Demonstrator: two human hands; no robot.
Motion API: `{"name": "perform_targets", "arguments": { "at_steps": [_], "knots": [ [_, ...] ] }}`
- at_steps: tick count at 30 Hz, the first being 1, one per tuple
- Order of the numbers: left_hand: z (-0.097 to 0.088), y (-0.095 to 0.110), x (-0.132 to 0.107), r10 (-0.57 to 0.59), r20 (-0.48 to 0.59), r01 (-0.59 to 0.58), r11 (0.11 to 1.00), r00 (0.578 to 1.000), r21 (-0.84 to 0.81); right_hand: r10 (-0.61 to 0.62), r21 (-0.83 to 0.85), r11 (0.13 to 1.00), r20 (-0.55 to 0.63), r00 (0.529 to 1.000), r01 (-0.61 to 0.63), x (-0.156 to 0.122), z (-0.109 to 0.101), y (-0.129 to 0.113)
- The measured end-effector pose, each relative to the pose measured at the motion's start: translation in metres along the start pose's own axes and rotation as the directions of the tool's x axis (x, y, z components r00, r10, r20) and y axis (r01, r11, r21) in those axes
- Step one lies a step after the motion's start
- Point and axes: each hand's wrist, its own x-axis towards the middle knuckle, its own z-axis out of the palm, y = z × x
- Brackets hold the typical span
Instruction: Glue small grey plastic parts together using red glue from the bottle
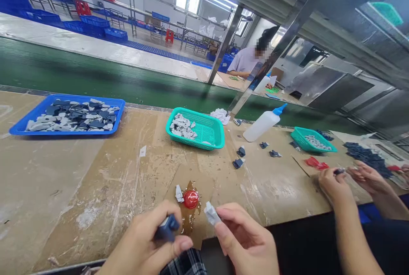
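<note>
My left hand (143,239) grips a dark blue plastic part (166,228) between thumb and fingers. My right hand (246,239) pinches a small grey-white plastic piece (212,213), which sits close to the blue part but apart from it. Just ahead of my hands, a round red cap (191,199) lies in a brown glue smear (188,219) on the cardboard-covered bench (96,181). A small white piece (179,193) lies at the cap's left, touching the smear.
A blue tray (67,116) of dark and grey parts and a teal basket (194,128) of grey parts stand along the far edge. A glue bottle (263,124) lies nearby. Dark parts dot the bench. A co-worker's hands (351,177) work at the right.
</note>
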Motion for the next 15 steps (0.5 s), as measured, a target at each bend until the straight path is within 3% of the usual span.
{"name": "perform_targets", "arguments": {
  "at_steps": [2,5,10,15],
  "knots": [
    [0.007,0.006,0.001,0.035,-0.105,-0.035,0.999,0.994,-0.002,-0.141,-0.101,0.985,-0.035,0.989,0.137,-0.003,0.005,-0.004],
    [0.015,0.013,-0.003,0.064,-0.201,-0.078,0.995,0.977,-0.064,-0.273,-0.157,0.947,0.060,0.960,0.280,-0.004,0.013,-0.003],
    [0.020,0.018,-0.001,0.140,-0.281,-0.155,0.987,0.949,-0.031,-0.340,-0.129,0.920,0.201,0.919,0.369,-0.001,0.016,0.010],
    [0.022,0.019,0.008,0.300,-0.303,-0.270,0.953,0.905,0.139,-0.350,-0.175,0.905,0.215,0.912,0.388,-0.007,0.014,0.019]
  ]
}}
